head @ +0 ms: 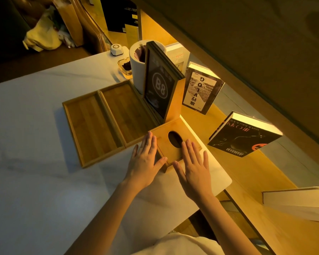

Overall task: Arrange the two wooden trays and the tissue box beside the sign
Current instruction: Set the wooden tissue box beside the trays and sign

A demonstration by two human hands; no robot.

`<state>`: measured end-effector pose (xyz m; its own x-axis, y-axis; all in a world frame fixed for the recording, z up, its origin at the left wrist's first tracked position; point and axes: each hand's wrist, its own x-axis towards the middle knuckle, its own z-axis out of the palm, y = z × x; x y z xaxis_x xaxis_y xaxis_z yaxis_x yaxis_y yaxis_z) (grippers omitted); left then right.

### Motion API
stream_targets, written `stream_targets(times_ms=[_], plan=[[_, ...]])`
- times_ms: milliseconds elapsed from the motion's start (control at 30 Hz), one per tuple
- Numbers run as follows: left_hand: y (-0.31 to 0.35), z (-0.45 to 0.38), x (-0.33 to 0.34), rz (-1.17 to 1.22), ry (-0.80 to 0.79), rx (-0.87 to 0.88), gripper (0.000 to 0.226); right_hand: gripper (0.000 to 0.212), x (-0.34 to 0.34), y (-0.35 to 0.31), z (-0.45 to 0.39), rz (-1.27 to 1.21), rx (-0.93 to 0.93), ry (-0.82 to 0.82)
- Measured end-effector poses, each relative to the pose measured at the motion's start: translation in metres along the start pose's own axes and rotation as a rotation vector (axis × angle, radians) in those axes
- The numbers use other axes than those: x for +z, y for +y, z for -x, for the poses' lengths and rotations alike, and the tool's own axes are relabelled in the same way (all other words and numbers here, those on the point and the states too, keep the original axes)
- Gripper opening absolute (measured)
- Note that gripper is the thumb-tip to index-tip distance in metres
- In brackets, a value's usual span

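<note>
Both flat, open hands, left hand (145, 159) and right hand (193, 167), rest on the tissue box (170, 142) at the table's (35, 162) right edge, the sign (159, 85) just beyond.

A café or restaurant booth: a table-number sign (159, 87) (marked B8), a call button (116, 49), and displayed books (201, 89).

"B8" on sign (159, 87); "GO" upside down on book (201, 91).

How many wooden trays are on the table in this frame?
2. The left tray and the right tray lie side by side, touching, left of the sign. None seems hidden.
</note>
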<state>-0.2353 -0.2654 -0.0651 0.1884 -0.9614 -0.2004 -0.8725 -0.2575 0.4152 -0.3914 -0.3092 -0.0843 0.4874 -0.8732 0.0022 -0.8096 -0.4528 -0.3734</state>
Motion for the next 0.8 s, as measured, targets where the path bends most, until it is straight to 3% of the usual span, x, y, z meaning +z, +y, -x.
stream_targets(times_ms=[800], plan=[[0.024, -0.039, 0.001, -0.026, -0.011, -0.010, 0.076, 0.067, -0.010, 0.029, -0.030, -0.016, 0.016, 0.017]])
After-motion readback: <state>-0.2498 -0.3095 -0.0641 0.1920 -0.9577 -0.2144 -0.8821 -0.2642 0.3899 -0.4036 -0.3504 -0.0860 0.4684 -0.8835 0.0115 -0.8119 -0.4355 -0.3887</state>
